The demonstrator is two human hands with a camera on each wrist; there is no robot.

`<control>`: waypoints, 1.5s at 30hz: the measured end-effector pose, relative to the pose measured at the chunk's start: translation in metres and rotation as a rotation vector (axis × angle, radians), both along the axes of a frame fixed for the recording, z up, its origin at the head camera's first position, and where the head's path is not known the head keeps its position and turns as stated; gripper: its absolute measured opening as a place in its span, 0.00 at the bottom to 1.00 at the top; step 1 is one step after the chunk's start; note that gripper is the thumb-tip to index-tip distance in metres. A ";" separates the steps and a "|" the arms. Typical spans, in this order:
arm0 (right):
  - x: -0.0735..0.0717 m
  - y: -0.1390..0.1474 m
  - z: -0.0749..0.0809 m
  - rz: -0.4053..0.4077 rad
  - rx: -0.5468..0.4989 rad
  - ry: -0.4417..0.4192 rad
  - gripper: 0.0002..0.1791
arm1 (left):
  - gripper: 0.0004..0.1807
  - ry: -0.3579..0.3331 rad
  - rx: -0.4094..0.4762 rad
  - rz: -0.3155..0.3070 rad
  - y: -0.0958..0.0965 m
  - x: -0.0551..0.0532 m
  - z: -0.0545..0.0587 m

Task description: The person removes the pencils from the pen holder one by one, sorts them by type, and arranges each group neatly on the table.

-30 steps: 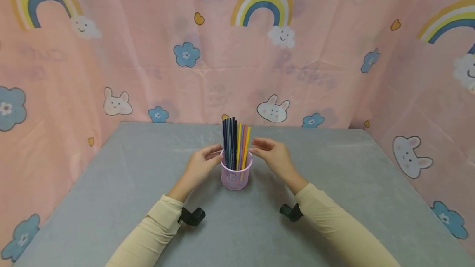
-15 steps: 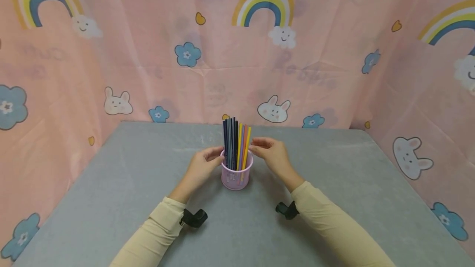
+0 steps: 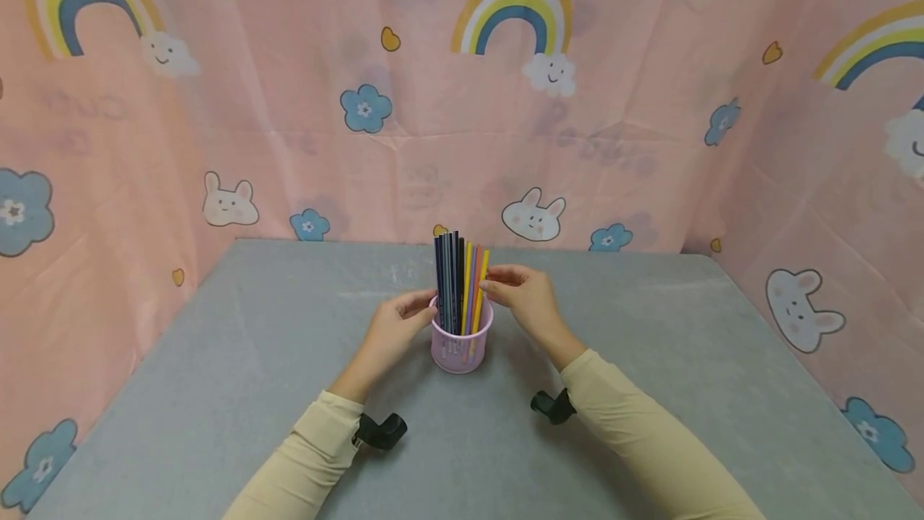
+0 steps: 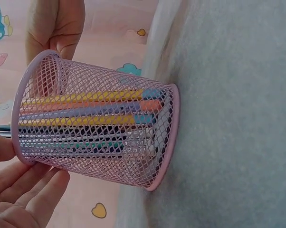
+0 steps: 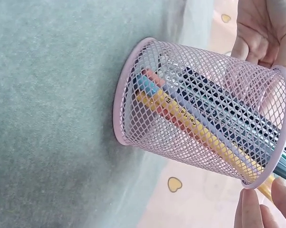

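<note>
A pink mesh pencil cup [image 3: 458, 351] stands upright on the grey table. Inside it lean dark pencils [image 3: 447, 279] at the left, with yellow, purple and orange pencils [image 3: 468, 283] at the right. My left hand [image 3: 393, 331] holds the cup by its left rim, thumb at the edge and fingers [image 4: 43, 190] along the outside. Close to the right rim is my right hand [image 3: 530, 303], its thumb and fingers on either side of a yellow pencil [image 5: 265, 191]. One fingertip [image 5: 250, 194] lies at the rim; I cannot tell whether the thumb presses the pencil.
The grey table [image 3: 650, 392] spreads around the cup on all sides. Behind it and along both sides hangs a pink patterned curtain [image 3: 433, 167]. Black wrist cameras [image 3: 382, 430] sit under the beige sleeves [image 3: 642, 432].
My right hand has moved slightly left, bringing its thumb over to the yellow pencil. The left hand keeps its place at the rim, and the cup stays put.
</note>
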State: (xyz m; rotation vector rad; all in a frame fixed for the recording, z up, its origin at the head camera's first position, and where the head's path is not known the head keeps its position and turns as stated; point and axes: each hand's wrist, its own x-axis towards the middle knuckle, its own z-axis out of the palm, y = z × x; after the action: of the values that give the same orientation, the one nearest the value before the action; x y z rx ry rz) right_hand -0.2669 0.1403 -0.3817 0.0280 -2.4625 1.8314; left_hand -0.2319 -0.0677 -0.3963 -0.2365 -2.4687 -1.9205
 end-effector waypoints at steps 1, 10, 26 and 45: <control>0.012 -0.006 0.017 -0.018 0.010 -0.014 0.20 | 0.18 0.001 0.002 0.000 0.000 0.000 0.000; 0.010 -0.010 0.020 -0.033 0.005 -0.032 0.18 | 0.18 -0.006 0.034 -0.002 -0.001 0.002 -0.001; 0.009 -0.008 0.027 -0.053 0.001 0.000 0.16 | 0.19 -0.014 0.044 -0.009 -0.001 0.000 -0.003; 0.008 0.008 0.062 -0.026 -0.146 0.123 0.18 | 0.19 0.010 0.051 -0.010 -0.001 -0.003 -0.006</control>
State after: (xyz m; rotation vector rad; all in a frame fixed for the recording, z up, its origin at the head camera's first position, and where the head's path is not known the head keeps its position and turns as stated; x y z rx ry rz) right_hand -0.2585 0.1486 -0.3200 0.0964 -2.2327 1.9316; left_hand -0.2345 -0.0689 -0.4022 -0.2571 -2.4137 -1.9778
